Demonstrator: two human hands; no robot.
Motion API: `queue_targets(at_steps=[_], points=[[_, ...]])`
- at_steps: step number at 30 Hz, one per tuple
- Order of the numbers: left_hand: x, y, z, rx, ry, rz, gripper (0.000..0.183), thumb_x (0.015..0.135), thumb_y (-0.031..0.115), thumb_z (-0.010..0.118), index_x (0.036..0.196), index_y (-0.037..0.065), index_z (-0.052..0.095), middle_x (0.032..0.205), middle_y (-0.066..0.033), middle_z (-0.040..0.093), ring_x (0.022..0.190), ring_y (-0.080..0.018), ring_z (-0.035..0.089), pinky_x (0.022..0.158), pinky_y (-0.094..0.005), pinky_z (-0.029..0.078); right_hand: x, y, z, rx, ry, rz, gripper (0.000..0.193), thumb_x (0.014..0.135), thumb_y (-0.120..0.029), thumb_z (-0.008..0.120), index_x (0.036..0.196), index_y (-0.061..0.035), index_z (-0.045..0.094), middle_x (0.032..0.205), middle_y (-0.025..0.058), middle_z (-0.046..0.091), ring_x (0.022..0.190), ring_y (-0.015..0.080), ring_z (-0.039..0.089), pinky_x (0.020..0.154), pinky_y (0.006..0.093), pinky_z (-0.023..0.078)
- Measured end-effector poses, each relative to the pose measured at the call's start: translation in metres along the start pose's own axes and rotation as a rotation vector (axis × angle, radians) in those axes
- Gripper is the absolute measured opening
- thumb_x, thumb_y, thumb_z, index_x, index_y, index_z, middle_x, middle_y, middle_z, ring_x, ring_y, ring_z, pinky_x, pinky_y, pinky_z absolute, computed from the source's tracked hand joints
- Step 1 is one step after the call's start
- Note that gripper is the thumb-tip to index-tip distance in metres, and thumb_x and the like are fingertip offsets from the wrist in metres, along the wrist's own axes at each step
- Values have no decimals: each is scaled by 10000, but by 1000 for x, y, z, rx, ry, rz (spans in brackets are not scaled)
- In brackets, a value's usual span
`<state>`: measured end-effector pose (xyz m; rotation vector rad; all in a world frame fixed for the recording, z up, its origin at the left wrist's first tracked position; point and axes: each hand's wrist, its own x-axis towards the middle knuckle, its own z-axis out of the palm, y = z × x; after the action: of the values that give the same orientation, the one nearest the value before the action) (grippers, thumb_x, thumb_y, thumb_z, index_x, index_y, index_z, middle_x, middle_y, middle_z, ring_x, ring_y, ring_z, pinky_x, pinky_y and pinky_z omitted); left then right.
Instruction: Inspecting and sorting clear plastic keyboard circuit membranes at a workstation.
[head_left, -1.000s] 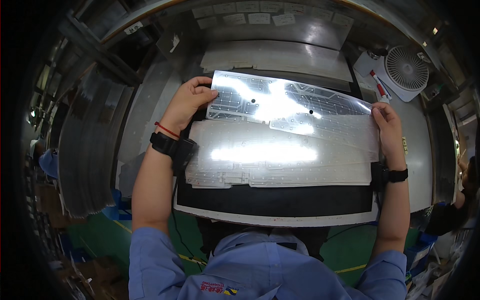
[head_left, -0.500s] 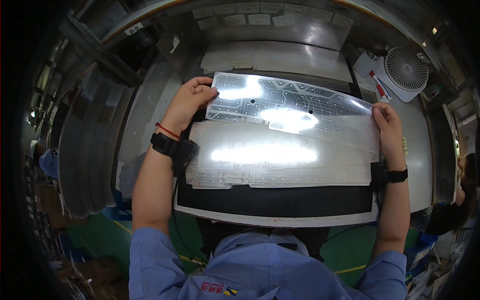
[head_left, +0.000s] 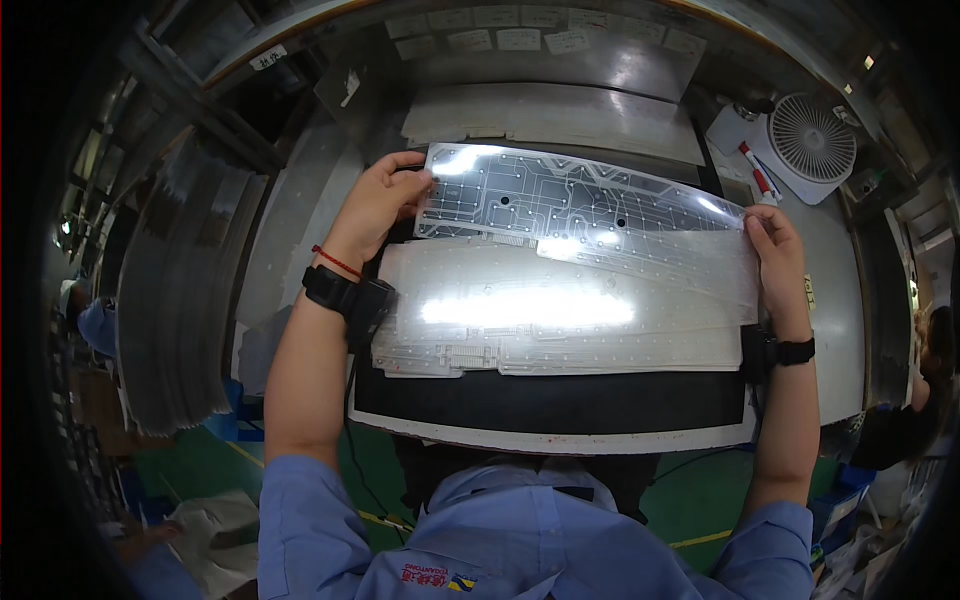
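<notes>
A clear plastic film printed with fine circuit lines is stretched between my two hands, tilted and catching the light. My left hand pinches its left end between thumb and fingers. At the other end, my right hand grips the right edge the same way. Below the film lies a stack of similar translucent sheets, with a bright glare across the top one. The stack rests on a black mat; the film's lower right part overlaps the stack.
Behind the mat is another pile of sheets. A white fan and a red-and-white marker are at the far right. Tall stacks of sheets stand at the left, with more sheets at the right.
The film has tilted slightly in my hands, so its glare has shrunk and shifted and the circuit lines show more clearly. At the lower left, a pale sheet and a blurred arm have appeared.
</notes>
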<state>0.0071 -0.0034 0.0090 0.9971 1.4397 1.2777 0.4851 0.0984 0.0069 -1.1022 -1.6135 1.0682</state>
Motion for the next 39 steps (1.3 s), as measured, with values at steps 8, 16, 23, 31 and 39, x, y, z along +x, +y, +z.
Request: queue_targets(at_steps=[8,16,23,31,39], points=[[4,-8,-7,-34,-81,77,449,872,41,649,1254,-33,424,861,-54,659,780,-107,621,708,-219,486,-1,-3,2,-3,-5,-10,164,938,-96,580,1077,-16,616,952,-2,618,883,75,548,815,211,420],[1,-3,-7,31,-37,59,397,891,55,600,1249,7,435,852,-26,651,782,-93,608,726,-216,484,-1,-2,0,-2,-10,-9,173,937,-100,583,1083,-15,618,955,-5,619,881,74,548,812,209,423],[5,-5,-10,-67,57,22,285,931,107,563,1187,-7,511,872,-36,643,739,-85,596,690,-209,495,-1,-3,1,-5,4,-16,169,937,-101,584,1079,-16,617,951,-8,616,879,71,543,820,208,417],[8,-10,-17,-83,-25,-15,257,998,267,486,975,43,610,850,-13,631,725,-74,579,671,-210,483,-1,-4,2,29,3,-9,167,937,-100,583,1077,-14,616,947,-8,616,878,69,542,822,209,417],[1,-9,-3,24,-194,-68,229,992,230,488,1093,53,592,885,18,634,729,-48,575,629,-203,463,-2,-6,3,15,6,4,171,944,-115,577,1080,-18,614,957,-2,617,889,73,546,825,211,423]])
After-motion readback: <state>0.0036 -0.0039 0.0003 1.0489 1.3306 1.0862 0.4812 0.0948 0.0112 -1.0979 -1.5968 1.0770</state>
